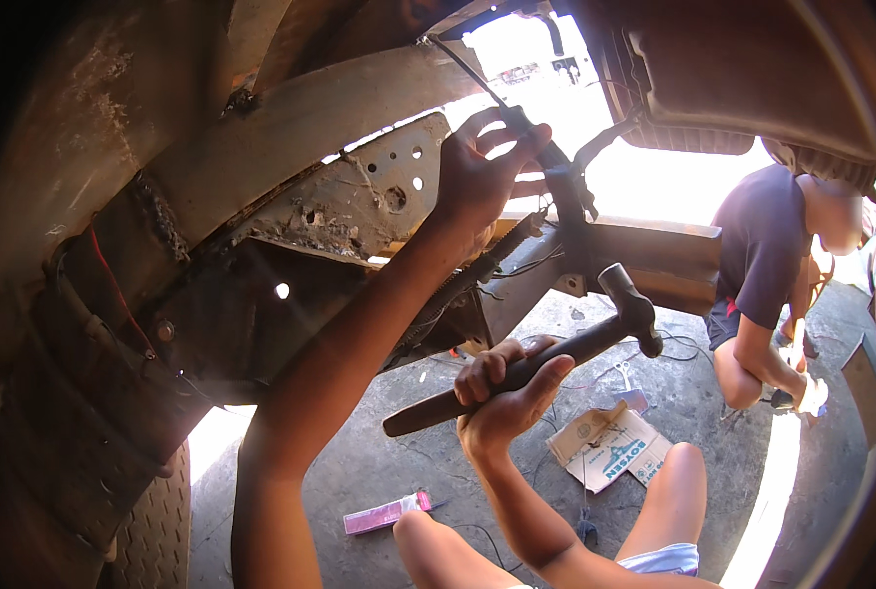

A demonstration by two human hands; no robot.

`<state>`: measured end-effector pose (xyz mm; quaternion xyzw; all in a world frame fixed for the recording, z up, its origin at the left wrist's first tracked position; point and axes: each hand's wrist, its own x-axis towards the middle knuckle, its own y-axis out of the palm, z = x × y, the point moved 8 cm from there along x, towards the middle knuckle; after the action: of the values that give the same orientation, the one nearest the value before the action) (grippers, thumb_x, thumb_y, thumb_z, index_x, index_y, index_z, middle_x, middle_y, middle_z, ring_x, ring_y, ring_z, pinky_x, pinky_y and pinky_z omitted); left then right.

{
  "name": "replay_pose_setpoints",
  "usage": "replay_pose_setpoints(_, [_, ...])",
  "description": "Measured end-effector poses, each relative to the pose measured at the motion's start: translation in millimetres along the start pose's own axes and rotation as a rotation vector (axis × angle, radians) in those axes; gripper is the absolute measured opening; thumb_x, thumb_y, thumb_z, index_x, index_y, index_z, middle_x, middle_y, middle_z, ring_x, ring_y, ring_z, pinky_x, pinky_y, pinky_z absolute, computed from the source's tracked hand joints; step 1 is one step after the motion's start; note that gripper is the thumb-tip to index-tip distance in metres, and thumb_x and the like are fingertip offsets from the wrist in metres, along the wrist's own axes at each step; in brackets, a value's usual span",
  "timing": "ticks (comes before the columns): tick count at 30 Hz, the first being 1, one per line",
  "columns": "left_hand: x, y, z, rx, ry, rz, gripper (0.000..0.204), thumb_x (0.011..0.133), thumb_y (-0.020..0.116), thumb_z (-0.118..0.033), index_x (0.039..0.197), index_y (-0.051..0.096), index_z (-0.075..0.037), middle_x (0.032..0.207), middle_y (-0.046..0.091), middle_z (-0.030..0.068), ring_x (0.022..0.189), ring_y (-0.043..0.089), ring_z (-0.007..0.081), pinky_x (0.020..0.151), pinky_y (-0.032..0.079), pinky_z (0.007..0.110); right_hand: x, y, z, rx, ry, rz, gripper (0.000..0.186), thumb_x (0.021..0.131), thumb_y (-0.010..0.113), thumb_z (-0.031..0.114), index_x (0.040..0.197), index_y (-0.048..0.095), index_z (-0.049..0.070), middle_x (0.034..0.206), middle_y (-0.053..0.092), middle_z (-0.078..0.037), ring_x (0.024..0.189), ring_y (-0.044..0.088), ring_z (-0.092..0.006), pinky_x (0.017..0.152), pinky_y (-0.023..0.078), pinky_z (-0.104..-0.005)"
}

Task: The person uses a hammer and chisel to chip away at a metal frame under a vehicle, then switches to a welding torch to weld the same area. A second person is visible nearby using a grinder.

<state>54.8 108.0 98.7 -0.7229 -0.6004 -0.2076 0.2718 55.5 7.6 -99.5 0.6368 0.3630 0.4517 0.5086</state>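
Note:
Overhead, my left hand (pixel 479 169) is closed around the dark handle of a screwdriver (pixel 475 76). The screwdriver's long thin shaft slants up and left, and its tip reaches the underside of a rusty metal frame (pixel 359 93). Below it, my right hand (pixel 509 393) grips a ball-peen hammer (pixel 580 346) around the middle of its handle. The hammer's head is up and to the right, apart from the screwdriver. Next to my left hand are a perforated metal plate (pixel 389 182) and a dark bracket (pixel 568 216).
At the right a person (pixel 752 255) crouches, bent over something near the floor. A metal beam (pixel 654 257) crosses ahead. Flattened cardboard (pixel 610 447), a pink box (pixel 387 512) and cables (pixel 688 346) lie on the concrete floor. A tyre (pixel 153 525) stands lower left.

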Motion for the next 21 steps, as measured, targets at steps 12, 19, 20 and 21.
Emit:
replay_pose_setpoints(12, [1.3, -3.1, 1.4, 0.027, -0.009, -0.021, 0.047, 0.084, 0.077, -0.017, 0.119, 0.054, 0.006, 0.113, 0.061, 0.0207, 0.088, 0.070, 0.0254, 0.071, 0.065, 0.040, 2.4, -5.4, 12.5, -0.012, 0.023, -0.010, 0.045, 0.097, 0.038, 0.064, 0.102, 0.036, 0.020, 0.064, 0.041, -0.002, 0.040, 0.035, -0.0103, 0.036, 0.027, -0.0249])
replay_pose_setpoints(19, [2.3, -5.3, 0.6, 0.012, 0.001, -0.038, 0.045, 0.085, 0.075, -0.014, 0.120, 0.055, 0.005, 0.112, 0.062, 0.0198, 0.086, 0.070, 0.0246, 0.070, 0.065, 0.039, 5.2, -5.5, 20.2, 0.000, 0.016, -0.026, 0.046, 0.096, 0.037, 0.066, 0.102, 0.035, 0.021, 0.064, 0.042, -0.002, 0.040, 0.035, -0.0107, 0.035, 0.028, -0.0256])
replay_pose_setpoints(20, [2.3, -5.2, 0.6, 0.006, 0.002, -0.036, 0.044, 0.085, 0.075, -0.014, 0.119, 0.056, 0.005, 0.111, 0.062, 0.0193, 0.086, 0.070, 0.0244, 0.070, 0.065, 0.039, 5.9, -5.5, 21.7, 0.011, 0.011, -0.034, 0.046, 0.096, 0.036, 0.066, 0.102, 0.035, 0.021, 0.064, 0.043, -0.002, 0.040, 0.036, -0.0109, 0.035, 0.028, -0.0257])
replay_pose_setpoints(21, [2.5, -5.3, 0.6, -0.001, 0.002, -0.034, 0.043, 0.085, 0.075, -0.014, 0.119, 0.056, 0.005, 0.110, 0.063, 0.0188, 0.086, 0.070, 0.0242, 0.070, 0.065, 0.039, 5.8, -5.4, 23.2, 0.033, 0.002, -0.048, 0.046, 0.096, 0.036, 0.067, 0.101, 0.035, 0.021, 0.064, 0.043, -0.002, 0.040, 0.036, -0.0110, 0.035, 0.028, -0.0259])
